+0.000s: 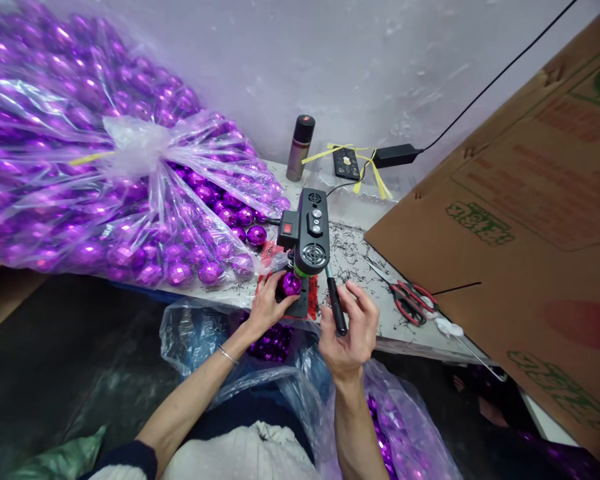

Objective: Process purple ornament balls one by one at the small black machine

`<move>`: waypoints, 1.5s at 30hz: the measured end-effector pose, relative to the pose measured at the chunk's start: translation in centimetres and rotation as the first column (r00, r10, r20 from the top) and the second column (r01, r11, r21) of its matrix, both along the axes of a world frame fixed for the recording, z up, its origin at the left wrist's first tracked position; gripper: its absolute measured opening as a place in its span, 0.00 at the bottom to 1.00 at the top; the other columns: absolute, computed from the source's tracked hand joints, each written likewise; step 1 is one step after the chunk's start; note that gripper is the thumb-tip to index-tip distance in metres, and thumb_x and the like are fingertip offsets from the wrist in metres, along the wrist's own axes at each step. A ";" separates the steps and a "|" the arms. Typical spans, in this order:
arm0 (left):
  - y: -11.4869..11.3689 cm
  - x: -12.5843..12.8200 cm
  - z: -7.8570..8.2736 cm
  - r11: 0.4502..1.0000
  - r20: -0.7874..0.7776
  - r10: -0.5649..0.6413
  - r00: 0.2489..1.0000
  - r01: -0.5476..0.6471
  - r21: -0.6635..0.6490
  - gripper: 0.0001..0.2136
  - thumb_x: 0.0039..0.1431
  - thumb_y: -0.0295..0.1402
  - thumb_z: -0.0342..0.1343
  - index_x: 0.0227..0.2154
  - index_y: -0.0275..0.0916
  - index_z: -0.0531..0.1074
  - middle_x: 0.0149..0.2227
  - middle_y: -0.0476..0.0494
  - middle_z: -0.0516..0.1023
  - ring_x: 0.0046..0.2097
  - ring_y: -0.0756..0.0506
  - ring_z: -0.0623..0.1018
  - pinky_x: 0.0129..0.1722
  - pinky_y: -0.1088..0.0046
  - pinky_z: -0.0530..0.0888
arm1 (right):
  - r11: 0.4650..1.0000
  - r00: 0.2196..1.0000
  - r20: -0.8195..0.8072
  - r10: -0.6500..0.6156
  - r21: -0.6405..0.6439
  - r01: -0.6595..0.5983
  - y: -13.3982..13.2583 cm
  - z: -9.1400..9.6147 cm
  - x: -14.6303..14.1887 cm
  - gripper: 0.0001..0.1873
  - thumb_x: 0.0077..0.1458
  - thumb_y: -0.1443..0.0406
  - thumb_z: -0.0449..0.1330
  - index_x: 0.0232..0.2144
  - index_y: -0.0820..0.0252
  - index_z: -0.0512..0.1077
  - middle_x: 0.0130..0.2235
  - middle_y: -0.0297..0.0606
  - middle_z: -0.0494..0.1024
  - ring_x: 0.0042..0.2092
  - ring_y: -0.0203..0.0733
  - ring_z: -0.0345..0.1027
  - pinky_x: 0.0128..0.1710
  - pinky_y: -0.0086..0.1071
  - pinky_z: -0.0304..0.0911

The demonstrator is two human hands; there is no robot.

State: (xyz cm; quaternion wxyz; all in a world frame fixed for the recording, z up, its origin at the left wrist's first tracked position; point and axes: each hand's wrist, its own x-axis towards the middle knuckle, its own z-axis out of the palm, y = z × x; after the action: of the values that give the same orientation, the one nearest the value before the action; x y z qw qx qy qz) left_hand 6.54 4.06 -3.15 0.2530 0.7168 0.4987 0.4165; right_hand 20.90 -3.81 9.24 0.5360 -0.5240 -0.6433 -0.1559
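Pinching a purple ball (292,284) in left hand (267,307) fingers at the black machine (313,230) on the table (345,213); holding right hand (353,333) fingers loosely spread around the handle (336,307). Mid-piece, apparently; no telling done from undone among bagged balls (180,273)!

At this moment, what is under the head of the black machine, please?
A shiny purple ball, held by the left hand, above a dark base plate. The machine covers the ball's top, so any contact there cannot be seen.
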 end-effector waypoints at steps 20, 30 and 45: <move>0.2 -0.1 -0.6 0.996 0.073 -0.080 0.994 0.081 -0.020 0.28 0.57 0.41 0.69 0.58 0.43 0.68 0.55 0.38 0.79 0.59 0.35 0.78 0.61 0.52 0.72 | 0.980 0.973 -0.137 0.185 0.097 -0.173 3.3 -3.0 -1.6 0.16 0.68 0.69 0.48 0.27 0.55 0.61 0.28 0.32 0.69 0.29 0.34 0.64 0.31 0.32 0.61; 0.0 0.1 -0.7 0.996 0.079 -0.085 0.993 0.087 -0.023 0.28 0.58 0.41 0.69 0.58 0.43 0.67 0.56 0.38 0.79 0.60 0.35 0.77 0.59 0.52 0.74 | 0.968 0.961 -0.185 0.203 0.185 -0.169 3.7 -5.6 -1.8 0.16 0.68 0.70 0.45 0.28 0.55 0.62 0.30 0.33 0.68 0.30 0.37 0.61 0.33 0.34 0.60; 0.0 0.2 -0.4 0.997 0.036 -0.074 0.997 0.074 0.001 0.27 0.57 0.40 0.70 0.57 0.42 0.68 0.55 0.38 0.80 0.58 0.35 0.78 0.62 0.50 0.71 | 0.968 0.965 -0.194 0.178 0.210 -0.136 3.9 -6.5 -1.9 0.17 0.70 0.66 0.45 0.26 0.55 0.60 0.28 0.30 0.66 0.28 0.35 0.63 0.32 0.35 0.63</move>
State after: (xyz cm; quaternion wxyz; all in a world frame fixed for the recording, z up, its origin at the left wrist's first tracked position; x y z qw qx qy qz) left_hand 6.74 4.05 -3.52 0.2773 0.7273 0.4670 0.4196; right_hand 18.96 0.08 2.71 0.6609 -0.4297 -0.6039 -0.1183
